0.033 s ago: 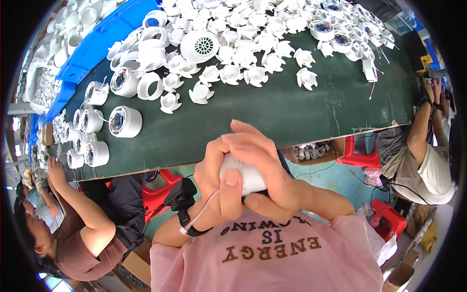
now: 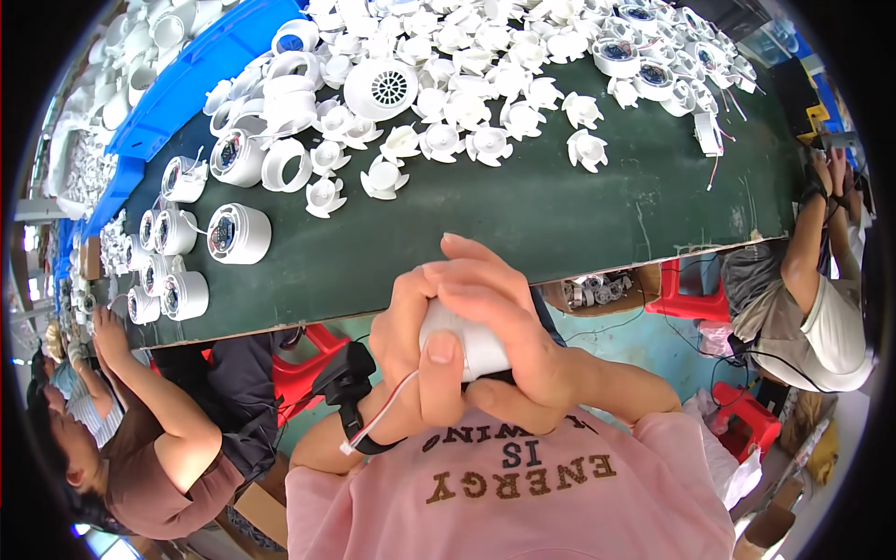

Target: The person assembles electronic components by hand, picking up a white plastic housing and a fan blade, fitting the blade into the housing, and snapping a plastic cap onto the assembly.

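Observation:
Just beyond my chest, over the near edge of the table, both hands wrap a white cylindrical housing (image 2: 485, 353). My left hand (image 2: 399, 327) closes round its left side, the thumb lying along the wall. Across the top and right side curls my right hand (image 2: 527, 341), its fingers overlapping the left ones. A thin red-and-white wire (image 2: 403, 383) runs from the housing down past my left wrist to a small white plug (image 2: 347, 448). Something dark shows at the housing's lower edge; its far end is hidden by my fingers.
White impellers (image 2: 490, 145) are heaped across the green table (image 2: 411, 224), around a round grille cap (image 2: 387, 86). White housings with circuit boards (image 2: 238, 233) stand at left, motor units (image 2: 653, 77) at right. A blue bin (image 2: 177, 93) edges the table. Co-workers sit left (image 2: 159, 467) and right (image 2: 821, 317).

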{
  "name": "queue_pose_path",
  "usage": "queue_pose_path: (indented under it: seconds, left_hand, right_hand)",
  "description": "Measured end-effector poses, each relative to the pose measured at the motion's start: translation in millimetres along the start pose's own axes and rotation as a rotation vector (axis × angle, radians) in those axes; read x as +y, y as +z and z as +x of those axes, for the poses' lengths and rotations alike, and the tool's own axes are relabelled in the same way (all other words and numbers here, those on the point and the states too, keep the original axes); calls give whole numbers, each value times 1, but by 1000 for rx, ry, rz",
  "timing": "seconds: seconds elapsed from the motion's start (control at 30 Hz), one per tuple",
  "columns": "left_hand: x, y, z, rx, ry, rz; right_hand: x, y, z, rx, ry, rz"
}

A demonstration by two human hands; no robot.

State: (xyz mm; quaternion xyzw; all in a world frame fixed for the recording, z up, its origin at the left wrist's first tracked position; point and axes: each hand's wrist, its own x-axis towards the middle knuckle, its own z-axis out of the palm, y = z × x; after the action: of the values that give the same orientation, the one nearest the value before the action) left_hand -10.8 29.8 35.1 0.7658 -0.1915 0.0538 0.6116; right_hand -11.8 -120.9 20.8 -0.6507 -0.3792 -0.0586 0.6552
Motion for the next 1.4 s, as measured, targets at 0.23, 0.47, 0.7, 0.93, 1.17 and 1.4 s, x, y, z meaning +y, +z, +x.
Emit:
queue_pose_path:
  seconds: [0.23, 0.47, 0.7, 0.93, 1.17, 1.4]
  left_hand:
    - [-2, -2, 39, 35, -269, -168]
    - [18, 15, 50, -500, 197, 145]
    - [-62, -36, 154, 166, 205, 1139]
    - [-70, -30, 168, 215, 213, 838]
    - [-16, -5, 102, -13, 573, 651]
    - [4, -9, 61, -81, 635, 814]
  right_hand:
    - [-4, -7, 19, 170, 275, -343]
    - [11, -27, -2, 516, 242, -447]
    - [12, -66, -7, 685, 458, 872]
    - [13, -69, -14, 573, 500, 1075]
    - [-14, -43, -1, 560, 420, 538]
    - [-30, -36, 8, 264, 365, -176]
